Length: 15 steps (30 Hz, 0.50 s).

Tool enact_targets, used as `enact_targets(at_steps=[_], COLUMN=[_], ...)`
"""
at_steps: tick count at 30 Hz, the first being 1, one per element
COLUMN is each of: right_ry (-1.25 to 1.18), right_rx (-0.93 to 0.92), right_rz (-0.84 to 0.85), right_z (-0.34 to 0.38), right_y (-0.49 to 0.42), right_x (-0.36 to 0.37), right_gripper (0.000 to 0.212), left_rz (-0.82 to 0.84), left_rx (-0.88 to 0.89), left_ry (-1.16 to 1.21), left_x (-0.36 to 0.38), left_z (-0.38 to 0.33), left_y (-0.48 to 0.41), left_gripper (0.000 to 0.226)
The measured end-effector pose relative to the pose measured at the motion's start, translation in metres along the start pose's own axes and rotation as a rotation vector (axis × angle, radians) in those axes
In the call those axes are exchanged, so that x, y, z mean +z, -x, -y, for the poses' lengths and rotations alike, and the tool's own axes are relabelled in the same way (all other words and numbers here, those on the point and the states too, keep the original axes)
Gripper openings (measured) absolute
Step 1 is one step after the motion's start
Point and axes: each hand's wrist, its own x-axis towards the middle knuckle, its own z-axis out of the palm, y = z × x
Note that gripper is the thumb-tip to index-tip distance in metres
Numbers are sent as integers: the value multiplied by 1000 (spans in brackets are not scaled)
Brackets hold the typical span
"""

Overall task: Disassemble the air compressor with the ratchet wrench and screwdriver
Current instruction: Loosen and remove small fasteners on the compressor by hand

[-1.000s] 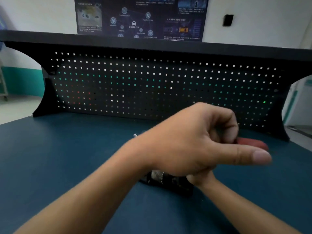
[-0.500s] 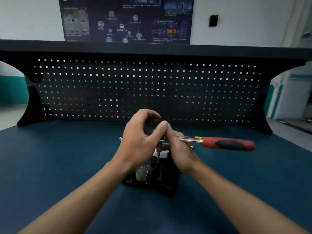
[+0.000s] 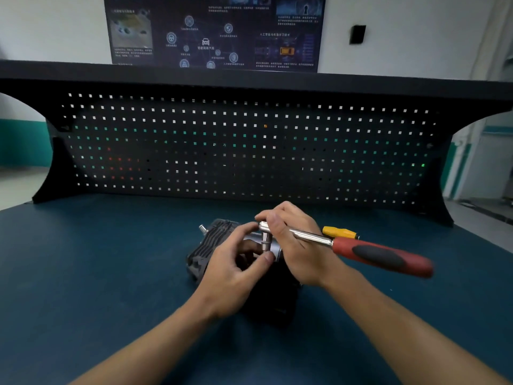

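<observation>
The black finned air compressor (image 3: pixel 213 243) lies on the blue bench, partly hidden by both hands. A ratchet wrench (image 3: pixel 380 257) with a red and black handle points right, and its chrome socket (image 3: pixel 266 243) stands upright on top of the compressor. My right hand (image 3: pixel 299 248) grips the wrench at its head and upper shaft. My left hand (image 3: pixel 233 270) curls around the socket, thumb above and index fingertip at its lower end. The yellow handle of a screwdriver (image 3: pixel 339 232) lies on the bench just behind the wrench shaft.
A black pegboard back panel (image 3: pixel 249 151) with a shelf on top closes the far side of the blue bench (image 3: pixel 97 273). A dark poster (image 3: pixel 213 31) hangs on the wall above. The bench's right edge drops to the floor at far right.
My left hand dropped from in front of the camera to the socket. The wrench handle swung down and toward me on the right. The compressor's fins and the yellow screwdriver came into view.
</observation>
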Motion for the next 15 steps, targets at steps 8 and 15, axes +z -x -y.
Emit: enact_targets(at_steps=[8,15], right_ry=[389,-494], right_rx=[-93,289], right_rz=[-42,124], right_z=[-3,13], right_y=[-2,0], right_x=[-8,-5], right_gripper=[54,47], left_rz=[30,22], left_rx=[-22,-90], left_ry=[95,202], left_x=[5,9], left_z=[-2,-7], left_y=[-3,-4], left_gripper=[42,19])
